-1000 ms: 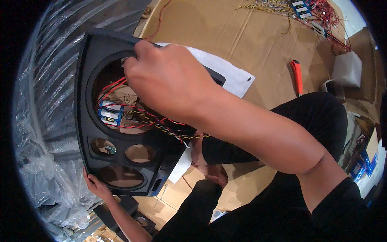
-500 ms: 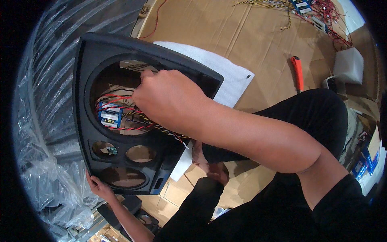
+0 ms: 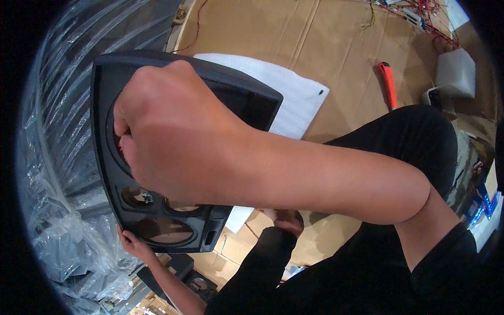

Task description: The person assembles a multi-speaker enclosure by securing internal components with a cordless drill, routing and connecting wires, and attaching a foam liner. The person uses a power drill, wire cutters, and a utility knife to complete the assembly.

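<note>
A black speaker cabinet (image 3: 210, 229) with one large round hole, two smaller round holes and an oval one leans in front of me, tilted. My left hand (image 3: 135, 245) grips its lower left edge, thumb on the front face. Over the large hole is my right hand (image 3: 168, 123), closed in a fist, its fingertips turned away and mostly hidden. A bit of red wire (image 3: 121, 145) shows beside the thumb; whether the fist holds it cannot be made out. A small green circuit piece (image 3: 147, 197) shows through the left small hole. My right hand hides the other wiring inside.
White foam sheet (image 3: 302, 97) lies under the cabinet on brown cardboard (image 3: 273, 31). A red-handled cutter (image 3: 387, 86) is at right, near a white foam block (image 3: 455, 73). Tangled red wires (image 3: 425, 13) sit at the far right. Clear plastic wrap (image 3: 58, 173) covers the left side.
My right hand has moved left and up from the cabinet, appearing larger and now covering the blue part and wires in the large hole. My left hand stays on the edge.
</note>
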Motion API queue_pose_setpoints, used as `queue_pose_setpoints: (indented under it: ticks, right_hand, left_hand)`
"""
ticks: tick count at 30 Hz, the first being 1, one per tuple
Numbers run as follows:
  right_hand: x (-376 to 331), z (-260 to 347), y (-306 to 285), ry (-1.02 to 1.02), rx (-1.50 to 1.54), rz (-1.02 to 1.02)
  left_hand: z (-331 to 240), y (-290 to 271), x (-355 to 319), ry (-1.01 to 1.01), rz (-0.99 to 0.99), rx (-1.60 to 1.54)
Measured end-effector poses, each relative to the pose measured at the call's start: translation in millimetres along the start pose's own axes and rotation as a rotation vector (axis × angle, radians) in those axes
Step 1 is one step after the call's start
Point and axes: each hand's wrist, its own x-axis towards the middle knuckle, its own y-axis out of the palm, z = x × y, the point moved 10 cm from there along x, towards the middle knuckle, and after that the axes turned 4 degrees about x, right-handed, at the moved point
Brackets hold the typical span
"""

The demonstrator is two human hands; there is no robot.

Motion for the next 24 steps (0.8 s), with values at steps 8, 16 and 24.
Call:
queue_pose_setpoints:
  ticks: [8,16,24]
  right_hand:
    - [-24,-57,34,0.626,0.467,0.307]
    - [-20,-53,34,0.568,0.621,0.266]
    - [-29,-54,35,0.563,0.911,-0.023]
  left_hand:
    - [-12,1,0,0.005,0.02,-0.019]
    - [-9,-2,-7,0.001,0.002,-0.019]
    - [-19,-3,-23,-0.037,-0.002,-0.08]
